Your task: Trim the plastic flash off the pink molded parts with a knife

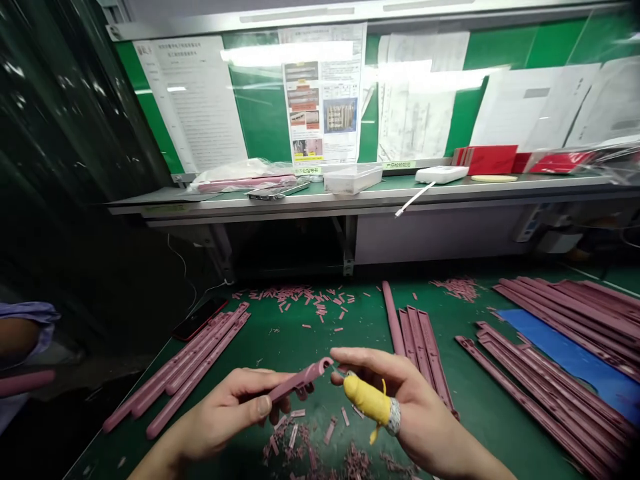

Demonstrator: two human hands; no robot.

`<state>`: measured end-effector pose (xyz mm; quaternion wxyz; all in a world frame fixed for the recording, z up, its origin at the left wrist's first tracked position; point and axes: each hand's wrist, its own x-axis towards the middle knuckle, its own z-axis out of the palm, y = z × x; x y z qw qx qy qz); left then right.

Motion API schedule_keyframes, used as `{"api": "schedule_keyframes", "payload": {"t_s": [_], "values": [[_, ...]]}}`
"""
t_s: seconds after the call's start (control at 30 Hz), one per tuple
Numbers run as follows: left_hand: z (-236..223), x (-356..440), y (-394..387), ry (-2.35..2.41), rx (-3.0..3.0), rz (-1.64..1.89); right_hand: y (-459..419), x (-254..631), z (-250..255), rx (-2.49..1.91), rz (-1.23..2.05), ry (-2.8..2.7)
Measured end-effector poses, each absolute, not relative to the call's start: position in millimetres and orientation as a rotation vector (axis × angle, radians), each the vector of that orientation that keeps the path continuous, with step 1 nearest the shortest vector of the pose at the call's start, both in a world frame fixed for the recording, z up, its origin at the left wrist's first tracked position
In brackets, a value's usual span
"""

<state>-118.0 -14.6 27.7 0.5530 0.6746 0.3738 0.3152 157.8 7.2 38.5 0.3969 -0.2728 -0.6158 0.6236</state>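
My left hand (pixel 225 413) grips a pink plastic bar (pixel 300 380) with its rounded end pointing right. My right hand (pixel 395 407) pinches a thin metal tool (pixel 340 372) right beside that end. A yellow finger cot (pixel 365 400) covers one right-hand finger, with a grey-white band (pixel 393 417) around it. Pink plastic offcuts (pixel 295 443) lie scattered on the green bench mat (pixel 480 427) below both hands. Behind my right hand sit several slotted pink bars (pixel 423 350), and more lie in a stack (pixel 175 377) to the left.
Long pink bars (pixel 550 393) are heaped at the right around a blue sheet (pixel 565 347). A dark phone (pixel 200 319) lies at the mat's left edge. A sleeved arm (pixel 23 333) of another person enters at far left. A raised shelf (pixel 360 200) holds a clear box and papers.
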Motion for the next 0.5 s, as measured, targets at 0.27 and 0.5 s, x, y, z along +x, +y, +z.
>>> {"api": "schedule_keyframes", "payload": {"t_s": [0.27,0.5], "values": [[27,-119,-20,0.955,1.827,0.793,6,145,44,-0.561,1.592,-1.588],[1,-111,-28,1.228,2.275,1.339,1,140,55,-0.625,1.216,-1.681]]}}
